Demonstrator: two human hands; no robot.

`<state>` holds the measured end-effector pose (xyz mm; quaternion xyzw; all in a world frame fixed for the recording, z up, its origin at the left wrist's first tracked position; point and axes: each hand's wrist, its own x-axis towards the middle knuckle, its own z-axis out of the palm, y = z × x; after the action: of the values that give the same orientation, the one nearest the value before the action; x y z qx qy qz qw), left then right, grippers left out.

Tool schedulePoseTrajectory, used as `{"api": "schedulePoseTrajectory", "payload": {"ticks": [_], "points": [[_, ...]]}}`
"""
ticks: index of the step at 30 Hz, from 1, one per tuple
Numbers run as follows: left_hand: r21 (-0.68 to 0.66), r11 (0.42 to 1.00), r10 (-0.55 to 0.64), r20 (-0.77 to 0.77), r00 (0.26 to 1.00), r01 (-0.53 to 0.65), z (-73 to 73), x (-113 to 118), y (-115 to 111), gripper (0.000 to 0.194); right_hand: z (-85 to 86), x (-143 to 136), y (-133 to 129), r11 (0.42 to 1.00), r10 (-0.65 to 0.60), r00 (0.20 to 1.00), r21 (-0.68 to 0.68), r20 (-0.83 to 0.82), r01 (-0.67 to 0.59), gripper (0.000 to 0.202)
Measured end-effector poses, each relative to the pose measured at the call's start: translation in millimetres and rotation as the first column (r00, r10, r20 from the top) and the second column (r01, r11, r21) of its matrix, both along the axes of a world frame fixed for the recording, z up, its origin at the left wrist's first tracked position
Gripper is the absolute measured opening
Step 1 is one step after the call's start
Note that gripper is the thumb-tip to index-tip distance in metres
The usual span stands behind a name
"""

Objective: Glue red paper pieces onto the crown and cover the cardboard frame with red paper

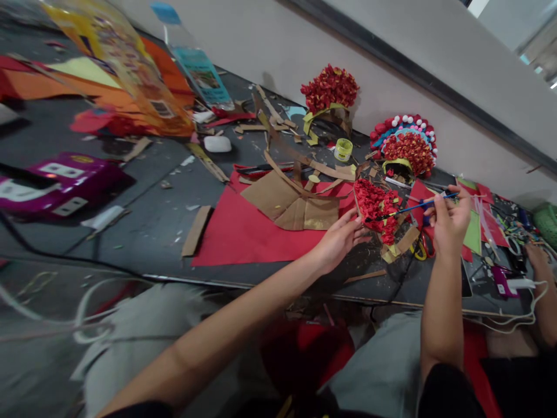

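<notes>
My left hand [343, 242] grips the left edge of a red crumpled-paper piece [378, 200] with yellow flecks, held up over the table. In my right hand [452, 220] is a thin blue paintbrush [420, 206], pinched between the fingers. Its dark tip lies against the front of the red paper piece. Below the piece, cardboard strips [401, 245] and red-and-yellow scissors [421, 248] lie on the table. To the left of my left hand, a bent cardboard piece [296, 203] rests on a red sheet [243, 232].
Two decorated headpieces [331, 90] [407, 145] stand against the wall near a small yellow jar [343, 150]. A water bottle [195, 64], a yellow pouch [130, 69] and a purple power strip [56, 186] are on the left. Another person's hand [538, 258] is at far right.
</notes>
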<state>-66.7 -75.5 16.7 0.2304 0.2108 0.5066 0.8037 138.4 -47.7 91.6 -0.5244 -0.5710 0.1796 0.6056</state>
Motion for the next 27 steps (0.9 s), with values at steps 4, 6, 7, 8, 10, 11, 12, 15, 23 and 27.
{"api": "schedulePoseTrajectory", "payload": {"ticks": [4, 6, 7, 8, 10, 11, 12, 15, 23, 27], "points": [[-0.01, 1.0, 0.008, -0.009, 1.0, -0.008, -0.5, 1.0, 0.4, 0.036, -1.5, 7.6, 2.5, 0.999, -0.029, 0.999, 0.019, 0.019, 0.029, 0.036], [-0.01, 1.0, 0.008, -0.012, 1.0, -0.008, -0.2, 0.9, 0.2, 0.034, -0.4, 8.2, 2.0, 0.999, -0.039, 0.999, 0.032, 0.005, 0.039, 0.035], [-0.011, 1.0, 0.006, -0.01, 1.0, -0.006, 0.2, 0.6, 0.1, 0.034, 0.2, 7.6, 1.5, 0.998, -0.043, 0.999, 0.04, -0.004, 0.043, 0.034], [-0.011, 1.0, 0.004, -0.009, 1.0, -0.005, 0.7, 0.4, -0.1, 0.034, 0.6, 6.7, 1.1, 0.998, -0.043, 0.999, 0.045, -0.012, 0.043, 0.033], [-0.012, 1.0, 0.003, -0.009, 1.0, -0.003, 1.6, 0.0, -0.4, 0.033, 0.2, 4.5, 0.6, 0.999, -0.025, 1.0, 0.038, -0.017, 0.026, 0.031], [-0.013, 1.0, 0.003, -0.011, 1.0, -0.003, 1.9, 0.0, -0.5, 0.033, -0.6, 3.8, 0.6, 1.0, -0.011, 1.0, 0.026, -0.016, 0.011, 0.031], [-0.014, 1.0, 0.003, -0.013, 1.0, -0.003, 2.1, 0.1, -0.5, 0.033, -1.8, 3.7, 0.9, 1.0, 0.005, 1.0, 0.007, -0.014, -0.005, 0.032], [-0.02, 1.0, 0.01, -0.019, 1.0, -0.01, 1.3, 0.7, -0.3, 0.033, -4.5, 8.9, 3.6, 0.999, 0.025, 1.0, -0.045, -0.008, -0.026, 0.034], [-0.039, 0.999, 0.018, 0.018, 1.0, -0.018, -3.6, 1.7, 0.2, 0.041, 28.8, 7.0, 45.6, 0.962, 0.213, 0.977, -0.179, 0.03, -0.204, 0.044], [-0.043, 0.999, 0.018, 0.006, 1.0, -0.017, -1.3, 4.0, -1.1, 0.043, 41.8, -25.8, 85.9, 0.769, 0.489, 0.872, -0.49, 0.036, -0.411, 0.048]]}}
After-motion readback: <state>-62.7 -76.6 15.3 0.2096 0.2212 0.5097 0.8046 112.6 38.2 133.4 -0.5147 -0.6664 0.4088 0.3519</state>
